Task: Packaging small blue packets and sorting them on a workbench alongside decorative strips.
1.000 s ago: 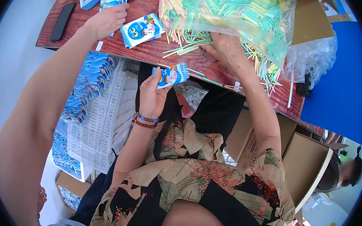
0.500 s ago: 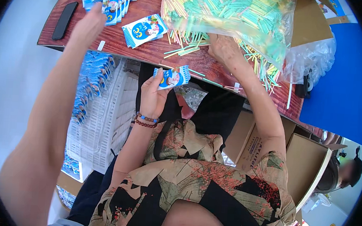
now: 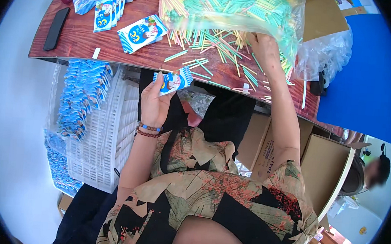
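A small blue-and-white packet sits pinched in the left hand, just off the wooden worktop edge. Beyond the packet, the right hand, grip unclear, rests among green and yellow sticks spilling from a clear bag.

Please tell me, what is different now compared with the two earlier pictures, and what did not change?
Another person's arm, which reached from the lower left to the packets on the table, has gone out of view. The single packet lies uncovered beside the packet stack. The left hand still holds a small packet below the table edge. The right hand stays among the sticks at the bag's mouth.
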`<move>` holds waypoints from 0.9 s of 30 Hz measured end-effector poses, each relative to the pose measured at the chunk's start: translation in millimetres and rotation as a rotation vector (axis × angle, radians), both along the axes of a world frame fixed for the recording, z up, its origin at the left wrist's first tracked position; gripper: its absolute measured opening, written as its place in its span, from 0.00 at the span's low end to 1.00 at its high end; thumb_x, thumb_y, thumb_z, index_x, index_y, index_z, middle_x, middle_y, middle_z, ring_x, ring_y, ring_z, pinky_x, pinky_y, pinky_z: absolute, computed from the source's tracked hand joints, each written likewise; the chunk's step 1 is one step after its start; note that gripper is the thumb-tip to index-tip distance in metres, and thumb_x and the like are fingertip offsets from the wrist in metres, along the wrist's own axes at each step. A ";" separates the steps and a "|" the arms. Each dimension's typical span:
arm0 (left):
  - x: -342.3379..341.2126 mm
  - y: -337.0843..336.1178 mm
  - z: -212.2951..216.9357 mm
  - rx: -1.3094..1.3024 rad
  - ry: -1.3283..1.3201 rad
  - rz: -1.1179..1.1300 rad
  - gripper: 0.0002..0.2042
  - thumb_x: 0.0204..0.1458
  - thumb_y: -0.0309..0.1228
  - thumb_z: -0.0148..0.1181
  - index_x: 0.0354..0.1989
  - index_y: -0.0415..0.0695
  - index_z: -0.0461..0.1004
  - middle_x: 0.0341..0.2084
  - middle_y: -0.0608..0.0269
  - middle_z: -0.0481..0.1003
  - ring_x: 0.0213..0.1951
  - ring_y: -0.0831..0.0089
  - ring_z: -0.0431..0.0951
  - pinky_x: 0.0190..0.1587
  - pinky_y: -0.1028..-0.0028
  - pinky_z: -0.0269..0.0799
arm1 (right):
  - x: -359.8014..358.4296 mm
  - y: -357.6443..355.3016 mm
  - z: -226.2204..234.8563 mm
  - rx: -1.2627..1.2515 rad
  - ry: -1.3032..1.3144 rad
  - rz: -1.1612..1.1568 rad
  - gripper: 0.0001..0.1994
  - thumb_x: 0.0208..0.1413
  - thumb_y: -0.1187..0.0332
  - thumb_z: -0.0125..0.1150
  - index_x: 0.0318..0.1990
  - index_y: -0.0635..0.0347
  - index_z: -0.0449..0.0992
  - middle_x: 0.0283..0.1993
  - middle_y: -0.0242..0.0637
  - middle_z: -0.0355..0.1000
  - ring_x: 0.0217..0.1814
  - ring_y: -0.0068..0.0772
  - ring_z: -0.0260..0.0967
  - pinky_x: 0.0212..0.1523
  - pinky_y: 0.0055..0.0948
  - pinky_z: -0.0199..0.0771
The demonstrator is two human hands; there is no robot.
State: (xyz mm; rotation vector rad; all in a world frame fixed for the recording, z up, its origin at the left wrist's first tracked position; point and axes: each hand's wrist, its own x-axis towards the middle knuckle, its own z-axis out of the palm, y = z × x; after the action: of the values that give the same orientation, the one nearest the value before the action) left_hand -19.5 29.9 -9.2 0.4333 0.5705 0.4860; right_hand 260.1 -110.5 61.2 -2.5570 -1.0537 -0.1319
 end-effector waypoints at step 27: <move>-3.7 0.1 -9.9 -0.015 -0.008 -0.002 0.09 0.59 0.32 0.55 0.39 0.39 0.74 0.38 0.59 0.78 0.41 0.71 0.78 0.47 0.68 0.74 | -3.3 1.1 -15.0 0.031 0.192 0.116 0.12 0.60 0.67 0.46 0.38 0.69 0.72 0.32 0.51 0.70 0.34 0.46 0.66 0.40 0.38 0.66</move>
State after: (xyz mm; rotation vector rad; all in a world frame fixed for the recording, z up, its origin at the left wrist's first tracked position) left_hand -23.3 30.0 -19.1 0.4177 0.5653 0.4815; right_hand 256.8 -109.3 46.1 -2.4168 -1.1124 0.1245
